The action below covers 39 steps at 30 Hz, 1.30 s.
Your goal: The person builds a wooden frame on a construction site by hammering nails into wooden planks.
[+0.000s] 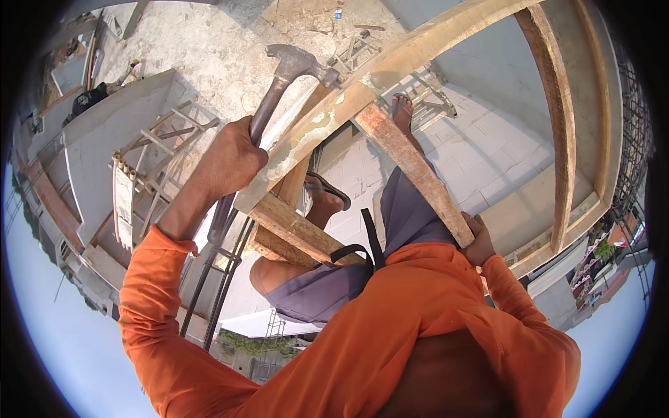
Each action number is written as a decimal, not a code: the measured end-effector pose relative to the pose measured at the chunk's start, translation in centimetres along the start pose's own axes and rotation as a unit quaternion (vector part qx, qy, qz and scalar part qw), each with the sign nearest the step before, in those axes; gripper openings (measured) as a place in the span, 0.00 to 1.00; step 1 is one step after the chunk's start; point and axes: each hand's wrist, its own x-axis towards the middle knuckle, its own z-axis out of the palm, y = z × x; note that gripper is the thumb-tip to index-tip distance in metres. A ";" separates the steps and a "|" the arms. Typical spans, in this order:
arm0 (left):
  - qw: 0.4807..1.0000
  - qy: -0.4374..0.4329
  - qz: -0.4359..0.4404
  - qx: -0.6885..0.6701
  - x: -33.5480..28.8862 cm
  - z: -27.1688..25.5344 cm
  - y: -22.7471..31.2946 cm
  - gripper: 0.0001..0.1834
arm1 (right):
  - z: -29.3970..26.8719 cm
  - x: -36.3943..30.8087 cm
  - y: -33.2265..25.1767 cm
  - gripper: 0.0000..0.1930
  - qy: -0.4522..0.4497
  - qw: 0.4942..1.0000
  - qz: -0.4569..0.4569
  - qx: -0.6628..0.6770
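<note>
My left hand (230,159) is closed round the handle of a claw hammer (296,61). The hammer's striking face is at the far edge of a long wooden beam (317,129), which runs diagonally up to the right. Contact between them cannot be made out. My right hand (479,240) grips the near end of a rough wooden board (411,167), whose far end meets the beam's side. The fingers are partly hidden behind the board. Another wooden board (300,226) joins the beam's near end, beside my bent left leg.
Right of me, a curved timber (557,125) spans the wooden frame. Steel reinforcing bars (219,279) stand by my left arm. Below are a pale block wall (502,132), wooden trestles (164,150) and dusty ground (202,49). My sandalled feet (327,191) are spread apart among the timbers.
</note>
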 end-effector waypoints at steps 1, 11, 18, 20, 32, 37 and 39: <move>0.991 -0.033 0.047 0.121 -1.3 1.0 0.4 0.06 | 0.0 -0.6 0.3 0.33 -0.008 1.000 -0.007 -0.001; 0.802 0.356 0.044 -0.477 5.3 -13.8 -2.0 0.06 | -0.5 -1.0 -0.9 0.32 -0.039 0.999 0.023 -0.009; 0.972 -0.003 0.136 0.192 -0.6 -0.8 2.3 0.06 | 0.0 -1.2 1.1 0.29 -0.011 1.000 -0.005 -0.013; 0.994 0.091 0.054 0.039 0.5 -5.2 2.5 0.05 | -0.3 -0.5 0.1 0.29 -0.027 0.999 -0.007 -0.021; 0.990 0.014 0.064 0.124 -0.1 -0.5 -1.4 0.06 | -1.1 0.0 0.6 0.33 -0.013 1.000 -0.024 0.002; 0.941 0.246 0.016 -0.232 2.8 -11.7 -2.5 0.05 | 0.6 -1.2 0.8 0.35 -0.005 0.999 -0.032 -0.020; 0.846 0.302 0.059 -0.435 3.6 -17.3 -5.7 0.03 | -0.4 -0.1 0.6 0.35 -0.015 0.999 -0.046 -0.026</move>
